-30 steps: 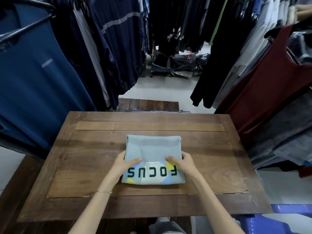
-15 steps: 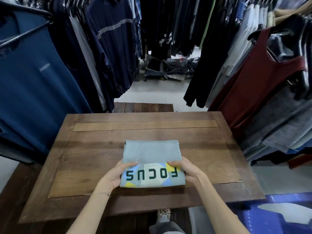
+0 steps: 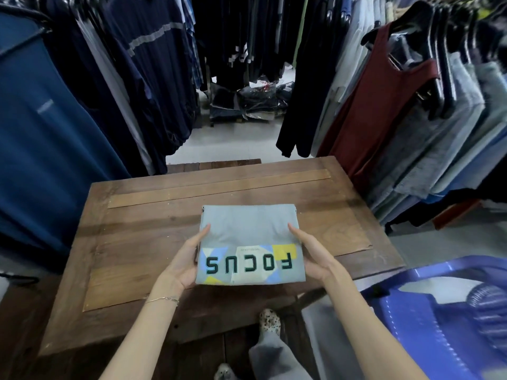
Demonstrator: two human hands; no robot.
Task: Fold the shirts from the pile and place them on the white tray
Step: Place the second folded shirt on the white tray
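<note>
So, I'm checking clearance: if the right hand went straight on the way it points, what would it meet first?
The right hand points forward and slightly left along the folded shirt it holds, so probably that shirt's grey far half first; beyond lies wooden table, depth unclear.

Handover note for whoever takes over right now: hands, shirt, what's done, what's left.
Left hand: holds the folded shirt by its left edge, thumb on top.
Right hand: same grip on the right edge.
Shirt: over the near side of the wooden table, seemingly lifted just off it, FOCUS print up.
Done: this shirt is folded.
Left: set it on the white tray; the tray and the pile are not in view.
</note>
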